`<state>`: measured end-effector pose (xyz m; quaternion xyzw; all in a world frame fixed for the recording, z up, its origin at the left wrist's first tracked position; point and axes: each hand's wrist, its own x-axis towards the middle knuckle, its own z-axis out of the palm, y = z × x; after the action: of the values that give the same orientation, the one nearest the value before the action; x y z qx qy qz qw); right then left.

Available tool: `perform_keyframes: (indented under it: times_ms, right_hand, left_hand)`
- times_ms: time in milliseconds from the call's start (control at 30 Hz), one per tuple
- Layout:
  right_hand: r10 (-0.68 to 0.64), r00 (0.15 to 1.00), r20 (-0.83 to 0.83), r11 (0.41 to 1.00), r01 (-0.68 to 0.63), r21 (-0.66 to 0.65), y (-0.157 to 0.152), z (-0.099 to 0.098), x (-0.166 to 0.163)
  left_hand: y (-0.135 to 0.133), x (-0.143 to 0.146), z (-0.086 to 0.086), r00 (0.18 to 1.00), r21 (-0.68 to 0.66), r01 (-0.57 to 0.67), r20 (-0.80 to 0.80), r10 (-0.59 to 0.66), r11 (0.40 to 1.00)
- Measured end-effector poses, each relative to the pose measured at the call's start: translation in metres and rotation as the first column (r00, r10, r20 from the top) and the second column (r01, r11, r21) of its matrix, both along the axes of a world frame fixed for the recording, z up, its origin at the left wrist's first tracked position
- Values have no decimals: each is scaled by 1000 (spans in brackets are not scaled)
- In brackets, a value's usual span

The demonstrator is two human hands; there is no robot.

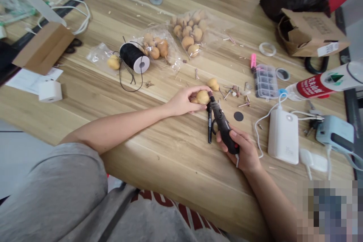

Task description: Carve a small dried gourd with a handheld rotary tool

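Pale striped wood makes up the desk (170,140), strewn with shavings and small parts, and the person in grey sits close against its near edge. From where I stand, the two hands are near each other but each has its own grip. Fingers and thumb of the left hand (184,100) are closed round a small tan gourd (202,97), held out over the wood some way in from the near edge. Wrapped about a black rotary tool (225,128) is the right hand (244,147), the tool's tip right at the gourd's side; whether they touch, I can't tell. Beneath the tip lies a black pen (210,124), pointing towards the near edge. Just past the left hand rests a second gourd (212,83), with loose tool bits (234,90) scattered beside it, and a dark disc (238,116) nearer the person. Towards the right edge stand a white power bank (283,136), a clear compartment box (266,79) and a red-labelled bottle (320,83); an open cardboard box (314,30) sits in the far right corner. Towards the far edge are two plastic bags of gourds (191,32), the closer one against a spool of black cord (132,53).
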<state>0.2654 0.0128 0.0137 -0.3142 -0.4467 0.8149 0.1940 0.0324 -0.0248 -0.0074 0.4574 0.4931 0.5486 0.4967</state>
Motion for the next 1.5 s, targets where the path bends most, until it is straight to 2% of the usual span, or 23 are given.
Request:
perform_keyframes:
  times_ms: [200, 567, 767, 1000, 1200, 1500]
  right_hand:
    - [82, 996, 21, 995, -83, 57, 1, -2, 4]
    - [5, 1000, 7, 999, -5, 31, 0, -5, 3]
    - [56, 998, 42, 995, -59, 76, 0, -2, 4]
    - [-3, 999, 44, 999, 2, 42, -1, -2, 3]
    - [58, 996, 62, 996, -62, 70, 0, -1, 3]
    - [-38, 998, 41, 996, 34, 84, -3, 0, 1]
  left_hand:
    - [-1, -1, 4, 999, -51, 6, 39, -4, 999]
    - [1, 1, 2, 996, -33, 12, 85, -9, 999]
    - [0, 0, 3, 996, -32, 30, 89, -28, 999]
    - [0, -1, 2, 999, -35, 17, 48, -15, 999]
    - [-1, -1, 2, 997, -34, 25, 71, -23, 999]
    - [0, 0, -1, 999, -37, 0, 40, 1, 999]
